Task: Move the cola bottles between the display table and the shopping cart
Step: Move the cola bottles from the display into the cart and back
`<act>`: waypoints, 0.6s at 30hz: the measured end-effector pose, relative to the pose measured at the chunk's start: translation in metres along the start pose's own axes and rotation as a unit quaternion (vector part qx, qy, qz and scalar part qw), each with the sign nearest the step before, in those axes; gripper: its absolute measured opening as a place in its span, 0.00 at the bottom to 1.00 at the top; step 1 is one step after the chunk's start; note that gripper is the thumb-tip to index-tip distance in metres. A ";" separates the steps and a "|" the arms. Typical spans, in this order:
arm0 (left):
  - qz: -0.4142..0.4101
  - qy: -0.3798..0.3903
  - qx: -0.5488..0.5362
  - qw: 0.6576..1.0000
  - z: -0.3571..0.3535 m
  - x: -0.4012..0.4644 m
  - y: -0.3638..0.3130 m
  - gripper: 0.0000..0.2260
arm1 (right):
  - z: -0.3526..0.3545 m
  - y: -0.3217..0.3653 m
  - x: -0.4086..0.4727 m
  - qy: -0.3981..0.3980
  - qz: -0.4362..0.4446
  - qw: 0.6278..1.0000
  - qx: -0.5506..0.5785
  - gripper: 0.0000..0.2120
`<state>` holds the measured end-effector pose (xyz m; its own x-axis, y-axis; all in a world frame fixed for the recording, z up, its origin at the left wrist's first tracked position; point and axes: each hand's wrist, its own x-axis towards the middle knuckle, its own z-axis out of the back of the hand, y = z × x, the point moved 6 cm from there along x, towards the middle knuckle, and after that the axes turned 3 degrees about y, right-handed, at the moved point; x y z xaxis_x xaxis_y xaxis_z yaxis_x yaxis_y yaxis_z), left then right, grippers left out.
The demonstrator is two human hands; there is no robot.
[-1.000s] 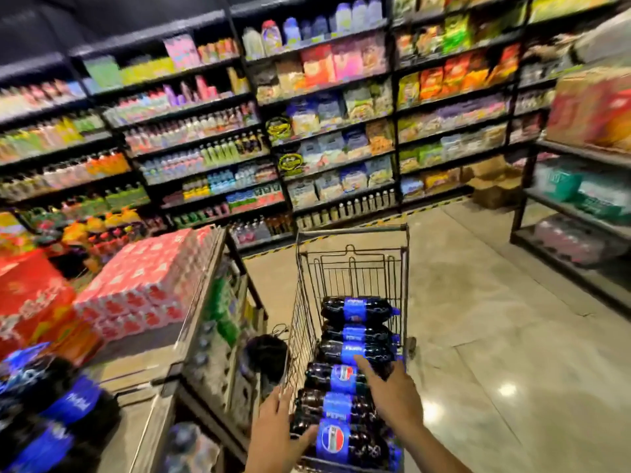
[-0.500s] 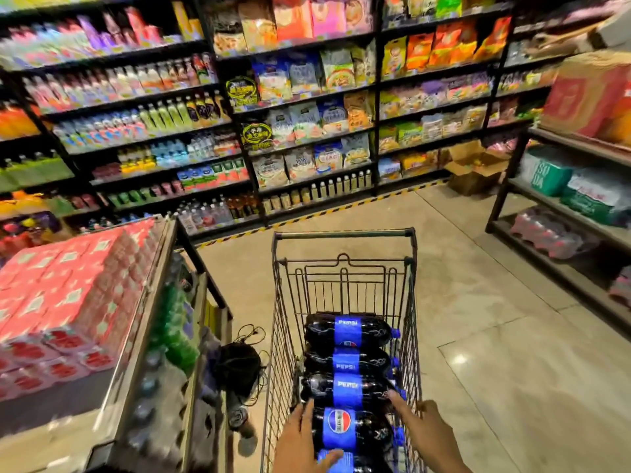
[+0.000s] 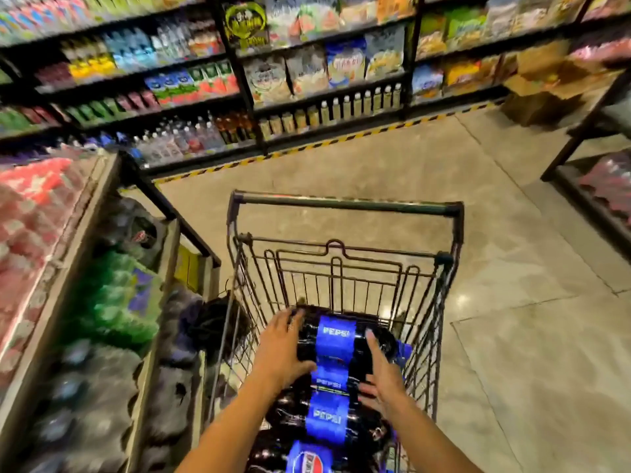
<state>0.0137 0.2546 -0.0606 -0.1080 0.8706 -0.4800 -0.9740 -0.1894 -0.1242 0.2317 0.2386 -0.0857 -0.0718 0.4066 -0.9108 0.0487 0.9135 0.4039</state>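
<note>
Several dark cola bottles with blue labels lie side by side in the wire shopping cart (image 3: 345, 203). My left hand (image 3: 283, 346) curls over the left end of the farthest cola bottle (image 3: 336, 336), thumb underneath. My right hand (image 3: 379, 370) lies with straight, spread fingers against that bottle's right end near the cap. Nearer bottles (image 3: 324, 421) lie between my forearms. The display table (image 3: 68, 254) stands to the left of the cart, its top covered with red shrink-wrapped packs.
Under the table's top, lower tiers hold green and dark bottle packs (image 3: 112, 302). A dark bundle with cables (image 3: 211, 322) lies between table and cart. Stocked shelves (image 3: 307, 107) run along the back behind a yellow-black floor stripe, and a low rack (image 3: 594, 186) stands at right.
Both hands have moved forward from the near bottles to the farthest bottle in the cart. The view has swung down and slightly right, so less of the display table shows.
</note>
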 end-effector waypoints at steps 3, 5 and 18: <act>-0.011 0.059 0.057 0.997 -0.011 0.062 0.001 0.56 | -0.005 0.009 0.066 -0.026 -0.061 0.996 0.065 0.59; -0.021 0.102 0.096 0.990 -0.027 0.088 0.000 0.56 | -0.012 0.012 0.089 -0.035 -0.099 0.990 0.096 0.57; -0.028 0.082 0.135 0.987 -0.053 0.084 0.016 0.58 | -0.013 0.002 0.126 -0.154 -0.050 0.968 0.190 0.49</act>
<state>-0.0008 0.3009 -0.1487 -0.0413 0.7871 -0.6154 -0.9974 0.0036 0.0715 0.2101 0.2916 -0.1991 0.2017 0.2383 -0.9500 0.4247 0.8528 0.3040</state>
